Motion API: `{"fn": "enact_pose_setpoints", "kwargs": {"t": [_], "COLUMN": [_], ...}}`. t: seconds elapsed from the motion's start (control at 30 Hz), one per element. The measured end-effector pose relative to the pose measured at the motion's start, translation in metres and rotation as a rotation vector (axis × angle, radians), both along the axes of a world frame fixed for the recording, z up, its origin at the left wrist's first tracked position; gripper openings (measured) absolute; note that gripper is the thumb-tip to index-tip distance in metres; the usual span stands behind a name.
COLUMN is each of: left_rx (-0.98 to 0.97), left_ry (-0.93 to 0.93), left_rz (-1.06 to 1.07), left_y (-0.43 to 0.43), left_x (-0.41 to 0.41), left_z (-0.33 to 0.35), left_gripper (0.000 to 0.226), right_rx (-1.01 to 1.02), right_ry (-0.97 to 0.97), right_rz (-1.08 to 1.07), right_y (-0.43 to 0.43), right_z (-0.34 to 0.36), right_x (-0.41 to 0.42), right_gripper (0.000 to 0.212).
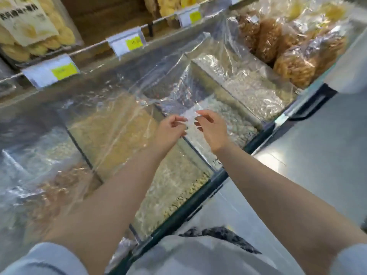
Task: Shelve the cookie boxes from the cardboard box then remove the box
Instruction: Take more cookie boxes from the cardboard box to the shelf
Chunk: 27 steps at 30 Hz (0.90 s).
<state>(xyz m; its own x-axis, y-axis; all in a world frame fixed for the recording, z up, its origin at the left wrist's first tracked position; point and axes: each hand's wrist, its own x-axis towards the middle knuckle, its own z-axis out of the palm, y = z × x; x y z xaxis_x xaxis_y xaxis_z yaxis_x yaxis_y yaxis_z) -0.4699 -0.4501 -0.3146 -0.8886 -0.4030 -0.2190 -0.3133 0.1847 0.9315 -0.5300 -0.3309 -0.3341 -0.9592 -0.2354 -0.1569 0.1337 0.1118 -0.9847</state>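
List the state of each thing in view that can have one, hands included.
Left hand, pinches the edge of the plastic sheet.
Right hand, pinches the same edge, beside the left.
Plastic sheet, draped over the bins, lifted at the hands.
Bins, filled, covered by the sheet.
Price tags, clipped to the shelf rail.
Cookie boxes, cardboard box, not in view.

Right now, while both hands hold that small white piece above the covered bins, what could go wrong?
1. The left hand and right hand pinch the white slip from opposite sides; pulling apart may tear it.
2. If dropped, it could slide under the wrinkled, partly lifted clear plastic sheet into the seed bin below and be hard to recover.
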Motion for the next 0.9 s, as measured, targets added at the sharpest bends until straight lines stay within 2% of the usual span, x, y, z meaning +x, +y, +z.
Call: {"fn": "enact_pose_setpoints", "kwargs": {"t": [0.13, 0.33, 0.53, 0.73, 0.9], "left_rx": [-0.052, -0.047, -0.036, -0.056, -0.055], "left_ry": [-0.013, -0.114, -0.284, -0.353, -0.400], "left_rz": [-0.189, -0.531, -0.821, -1.021, -1.117], "left_y": [0.086, 0.228, 0.398, 0.542, 0.633], "left_x": [0.009, 0.028, 0.069, 0.098, 0.096], "left_z": [-0.024, -0.063, -0.104, -0.128, -0.135], "left_gripper": [0.022, 0.015, 0.015, 0.014, 0.018], "right_rx": [-0.007, -0.007, -0.039, -0.031, -0.040], "right_ry": [-0.124, -0.311, -0.508, -0.586, -0.630], "right_rz": [-0.238, -0.512, -0.752, -0.976, -1.127], "right_y": [0.093, 0.247, 0.405, 0.538, 0.621], "right_z": [-0.039, -0.087, -0.117, -0.136, -0.145], "right_x": [0.034, 0.099, 0.185, 0.253, 0.278], "right_gripper": [0.016, 0.010, 0.019, 0.025, 0.026]}}
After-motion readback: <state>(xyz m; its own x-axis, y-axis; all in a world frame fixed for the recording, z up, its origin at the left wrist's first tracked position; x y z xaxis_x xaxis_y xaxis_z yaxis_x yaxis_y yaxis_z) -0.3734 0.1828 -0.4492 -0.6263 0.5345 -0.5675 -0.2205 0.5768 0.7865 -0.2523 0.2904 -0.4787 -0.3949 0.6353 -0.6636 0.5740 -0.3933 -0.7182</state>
